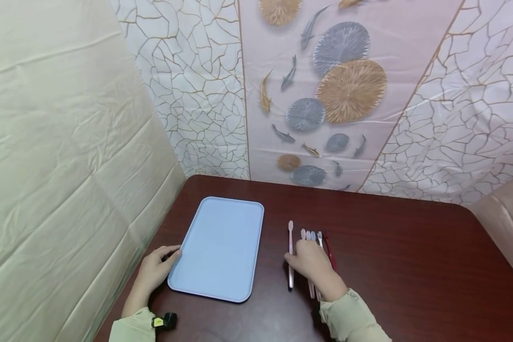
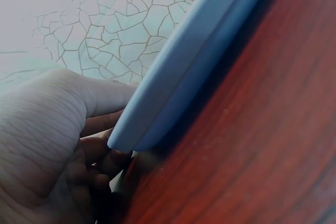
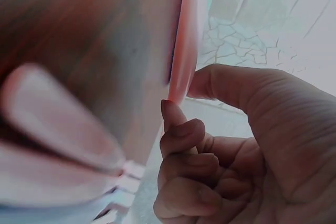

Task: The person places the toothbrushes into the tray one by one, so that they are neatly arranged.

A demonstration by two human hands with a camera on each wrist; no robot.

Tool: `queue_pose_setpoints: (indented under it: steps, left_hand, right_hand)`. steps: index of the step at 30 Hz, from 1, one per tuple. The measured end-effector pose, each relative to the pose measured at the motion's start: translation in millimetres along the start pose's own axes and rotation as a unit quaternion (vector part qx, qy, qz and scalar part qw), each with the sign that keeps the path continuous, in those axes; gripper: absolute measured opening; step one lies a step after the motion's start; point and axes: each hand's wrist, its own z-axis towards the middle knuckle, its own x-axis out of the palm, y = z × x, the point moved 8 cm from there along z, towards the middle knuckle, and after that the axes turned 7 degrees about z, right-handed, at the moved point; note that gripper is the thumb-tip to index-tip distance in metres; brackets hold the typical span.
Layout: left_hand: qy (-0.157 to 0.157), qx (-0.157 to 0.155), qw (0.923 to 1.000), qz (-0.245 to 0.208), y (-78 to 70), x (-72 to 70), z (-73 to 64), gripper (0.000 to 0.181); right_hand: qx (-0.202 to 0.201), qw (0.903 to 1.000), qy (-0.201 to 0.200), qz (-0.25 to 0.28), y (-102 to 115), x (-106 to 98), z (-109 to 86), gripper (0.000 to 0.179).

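Note:
A light blue rectangular tray (image 1: 218, 249) lies on the left part of the table. My left hand (image 1: 156, 268) grips its left edge; in the left wrist view the thumb is on the tray's rim (image 2: 173, 77) and the other fingers curl beneath it. My right hand (image 1: 312, 261) pinches a pink toothbrush (image 1: 290, 237) between thumb and forefinger, its handle (image 3: 186, 45) seen close up in the right wrist view. The other right fingers are curled in. Right beside and partly under that hand lie several more toothbrushes, including a white one (image 1: 320, 237) and a red one (image 1: 331, 256).
Everything lies on a dark reddish-brown table (image 1: 410, 266). Behind it hangs a patterned cloth (image 1: 205, 95) with fish and round leaf shapes, and a cream cloth (image 1: 68, 142) covers the left side. A black band with a yellow label (image 1: 160, 322) is on the left sleeve.

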Motion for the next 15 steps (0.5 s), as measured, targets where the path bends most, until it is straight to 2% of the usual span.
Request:
queue_pose_setpoints:
  steps: [6, 15]
  left_hand:
    - [-0.002, 0.002, 1.0, 0.004, -2.8, 0.7, 0.4, 0.035]
    - [0.003, -0.002, 1.0, 0.003, -1.3, -0.5, -0.9, 0.037]
  right_hand:
    - [-0.018, 0.9996, 0.003, 0.021, 26, 3, 8.7, 0.037]
    - [-0.011, 0.9972, 0.032, 0.067, 73, 28, 26.0, 0.04]
